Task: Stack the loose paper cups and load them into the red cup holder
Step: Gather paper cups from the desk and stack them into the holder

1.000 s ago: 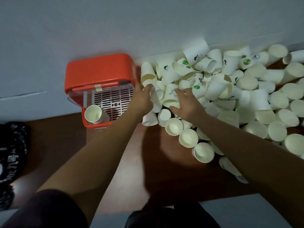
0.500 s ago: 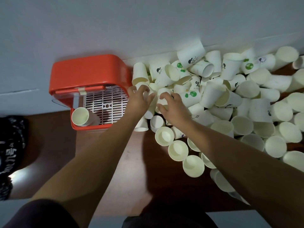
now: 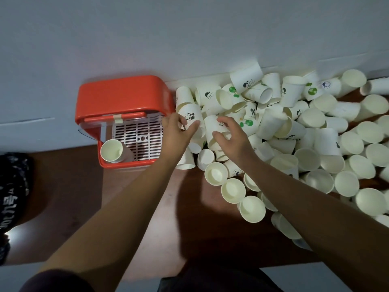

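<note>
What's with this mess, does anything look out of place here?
Yes: dozens of paper cups lie jumbled against the wall, many tipped over. The red cup holder holds just one cup. Both hands reach into the pile.

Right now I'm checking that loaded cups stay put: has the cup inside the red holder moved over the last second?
No. The cup sits in the same near-left corner of the red cup holder, beside the white grate, as before.

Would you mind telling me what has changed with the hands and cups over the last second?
The left hand has taken hold of the panda cup at the pile's edge, raising it. The right hand has shifted onto a neighbouring cup. The red cup holder still holds one cup.
</note>
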The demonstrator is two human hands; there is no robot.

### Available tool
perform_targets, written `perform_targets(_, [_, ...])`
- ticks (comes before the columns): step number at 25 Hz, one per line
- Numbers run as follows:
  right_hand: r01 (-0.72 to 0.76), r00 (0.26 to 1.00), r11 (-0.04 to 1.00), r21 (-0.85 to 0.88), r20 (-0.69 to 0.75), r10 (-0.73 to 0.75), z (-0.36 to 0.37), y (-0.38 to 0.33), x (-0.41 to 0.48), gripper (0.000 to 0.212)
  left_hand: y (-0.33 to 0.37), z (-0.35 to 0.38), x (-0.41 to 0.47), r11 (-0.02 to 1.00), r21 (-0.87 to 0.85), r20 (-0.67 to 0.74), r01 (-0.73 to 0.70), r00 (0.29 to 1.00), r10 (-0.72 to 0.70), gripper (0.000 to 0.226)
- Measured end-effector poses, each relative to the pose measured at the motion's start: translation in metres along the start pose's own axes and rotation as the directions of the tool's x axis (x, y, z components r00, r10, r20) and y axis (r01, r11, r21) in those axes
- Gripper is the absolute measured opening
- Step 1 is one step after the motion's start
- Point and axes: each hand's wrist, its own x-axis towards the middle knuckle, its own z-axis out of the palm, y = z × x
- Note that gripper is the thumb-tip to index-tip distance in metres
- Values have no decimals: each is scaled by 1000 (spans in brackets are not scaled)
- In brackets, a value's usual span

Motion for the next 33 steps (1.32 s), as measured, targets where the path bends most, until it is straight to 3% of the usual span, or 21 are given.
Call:
perform_targets(7, [-31,998,999,-20,-46,30,4,-27,-38,41,-6,-38,-48,960,-247,214,130,974,-77,86])
perform_targets(9, [-26,1000,999,-35,-10,26,15,-33,-50,39,-18,-54,-60,948,-276,247,157,965,-88,77])
perform_targets(12, [17,998,998,-56,67,-13,45,-43,-65,46,-31,-86,-73,935,-283,146,214,973,-178,40])
perform_targets(16, [-7,984,996,-88,176,23,89,-64,-76,52,-58,-137,-72,926,-321,58,197,980,-189,41])
perform_targets(18, [-37,975,994,-106,212,59,108,-74,-74,66,-82,-166,-69,930,-312,35,195,980,-194,47])
perform_targets(21, [-62,968,990,-124,234,90,133,-84,-66,88,-111,-205,-62,953,-254,-85,166,978,-193,47])
perform_targets(23, [-36,966,984,-177,246,80,144,-89,-61,83,-126,-221,-52,976,-182,-147,119,978,-147,46])
perform_targets(25, [-8,968,977,-211,245,60,154,-94,-55,71,-137,-230,-41,985,-133,-173,106,977,-129,62])
perform_targets(28, [37,981,981,-189,193,0,168,-98,-45,64,-146,-225,-26,993,-72,-171,98,979,-109,71])
perform_targets(33, [65,995,986,-151,90,-52,180,-99,-32,65,-158,-206,-7,980,194,-52,35,998,-25,83])
